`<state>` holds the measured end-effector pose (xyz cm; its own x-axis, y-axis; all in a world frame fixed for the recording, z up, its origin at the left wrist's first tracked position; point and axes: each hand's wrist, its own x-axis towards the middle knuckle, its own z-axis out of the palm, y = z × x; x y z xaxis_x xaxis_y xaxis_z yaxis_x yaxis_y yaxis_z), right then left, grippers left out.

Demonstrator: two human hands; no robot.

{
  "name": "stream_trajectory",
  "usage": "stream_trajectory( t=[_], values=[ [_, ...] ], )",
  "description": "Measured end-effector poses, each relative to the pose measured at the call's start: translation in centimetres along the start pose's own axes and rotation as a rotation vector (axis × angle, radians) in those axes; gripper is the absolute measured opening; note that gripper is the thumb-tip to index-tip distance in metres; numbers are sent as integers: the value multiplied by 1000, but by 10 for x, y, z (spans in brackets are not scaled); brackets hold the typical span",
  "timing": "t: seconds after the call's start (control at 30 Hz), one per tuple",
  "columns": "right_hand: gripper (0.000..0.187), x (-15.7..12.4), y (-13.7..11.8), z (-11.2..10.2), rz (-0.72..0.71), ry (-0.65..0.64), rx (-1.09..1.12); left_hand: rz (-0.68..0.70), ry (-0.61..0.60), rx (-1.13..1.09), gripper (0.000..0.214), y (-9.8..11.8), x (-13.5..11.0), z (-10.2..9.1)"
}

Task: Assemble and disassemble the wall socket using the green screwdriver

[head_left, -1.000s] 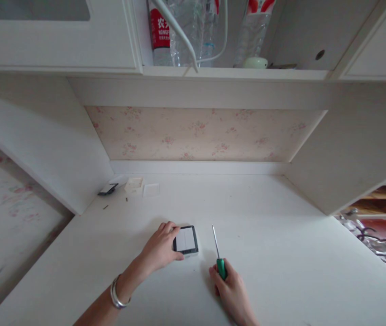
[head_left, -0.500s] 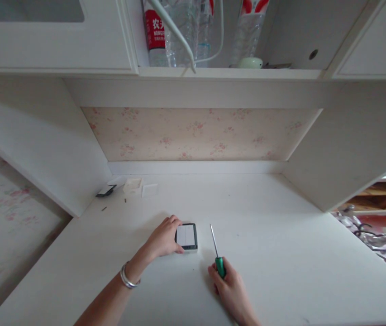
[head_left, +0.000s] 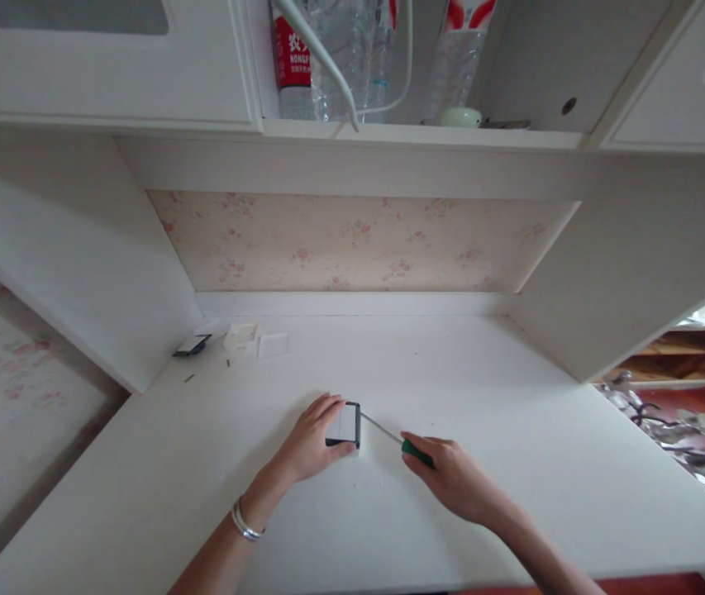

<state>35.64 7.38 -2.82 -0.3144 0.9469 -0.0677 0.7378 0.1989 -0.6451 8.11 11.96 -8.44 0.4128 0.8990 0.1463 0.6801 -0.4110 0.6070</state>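
My left hand (head_left: 312,442) grips a small square wall switch (head_left: 343,423) with a white face and a dark frame, its fingers over the far edge and its thumb along the near edge. The hand covers the switch's left side. In my right hand (head_left: 451,473) is a screwdriver (head_left: 417,453) with a green handle, fingers wrapped around it. Its thin metal shaft points left, and the tip meets the right edge of the switch's frame; whether it sits in a gap there I cannot tell.
At the back left of the white desk (head_left: 482,512) lie another dark-framed piece (head_left: 192,345), a pale square frame (head_left: 241,336), a clear square plate (head_left: 273,345) and small dark bits. Overhead, a shelf (head_left: 420,132) holds plastic bottles (head_left: 340,62) and a hanging white cable (head_left: 327,62).
My right hand has swung the screwdriver from upright to slanting left, bringing its tip to the switch's right edge. My left hand has shifted slightly right, and the switch looks tilted now.
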Motion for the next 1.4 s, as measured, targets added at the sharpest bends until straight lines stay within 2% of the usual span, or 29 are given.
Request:
stream_trajectory(
  t=[0.13,0.27,0.43,0.63,0.73,0.9,1.0,1.23,1.33,1.4],
  values=[
    [35,11,-22,-25,-74,-135,-339,-1,54,-51,67,-8,-1,7],
    [40,19,-41,-35,-115,-154,-613,-33,40,-78,68,-10,-2,8],
    [33,32,-57,-42,-227,-180,-789,-36,24,-91,68,-8,-2,6],
    [32,61,-81,-55,-283,-318,-940,-13,71,-95,66,-7,1,5],
    [34,71,-74,-62,-271,-364,-879,-15,76,-92,66,-8,2,5],
    [38,72,-38,-63,-236,-417,-605,-20,55,-86,65,-6,2,4],
    [39,69,-17,-57,-244,-416,-438,-9,43,-74,64,-5,2,3],
    [44,61,25,-32,-104,-418,-75,33,64,-53,63,-9,2,6],
    [45,58,29,-31,-100,-410,-48,45,60,-49,63,-10,2,5],
    [44,56,18,-36,-135,-402,-165,41,53,-44,63,-9,3,4]
  ],
)
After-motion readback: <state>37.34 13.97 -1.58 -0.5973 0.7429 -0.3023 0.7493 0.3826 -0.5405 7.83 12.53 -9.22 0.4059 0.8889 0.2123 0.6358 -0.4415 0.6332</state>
